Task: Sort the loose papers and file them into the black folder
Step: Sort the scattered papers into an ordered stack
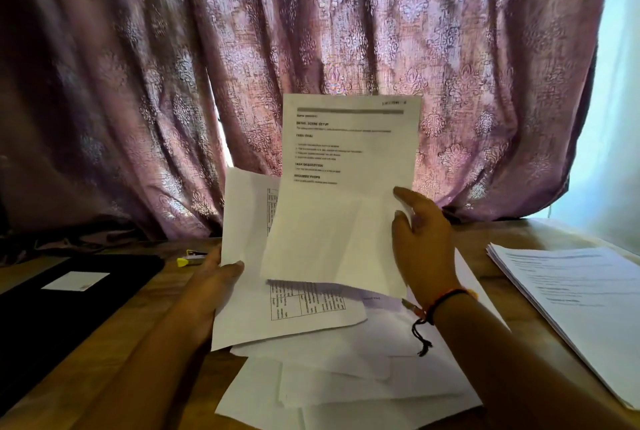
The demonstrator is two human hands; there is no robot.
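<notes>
- Step in hand: sorting. Two sheets were raised off the table (138, 318) for comparison; filing had not begun.
- The left hand (211, 287) gripped the table sheet (249, 221), a page printed with a grid. The thumb (232, 266) lay on the sheet's front near its left edge. The remaining fingers were hidden behind the paper.
- The right hand (426, 249) pinched the text sheet (346, 214) at its right edge. Its fingertips (403, 194) pressed on the front face, and the sheet stood upright above them, overlapping the table sheet.
- The loose papers (346, 384) lay in an uneven heap directly beneath both sets of fingers, on the near side.
- The black folder (41, 325) lay closed and flat, well to the left of the left fingers. A white label (76, 281) sat on its cover.
- A yellow-capped item (188, 259) lay just beyond the left fingers; its kind could not be determined.
- A squared stack (588, 298) of printed pages lay to the right of the right fingers, apart from the heap.
- Judgement: the text sheet resembled the top page of the squared stack, so it probably belonged there.
- Next move, by judgement: carry the text sheet rightward, lay it square on the stack and release the pinch. The left grip should hold the table sheet clear meanwhile.
- Caution: thin paper held by one edge was liable to bend or slip.
</notes>
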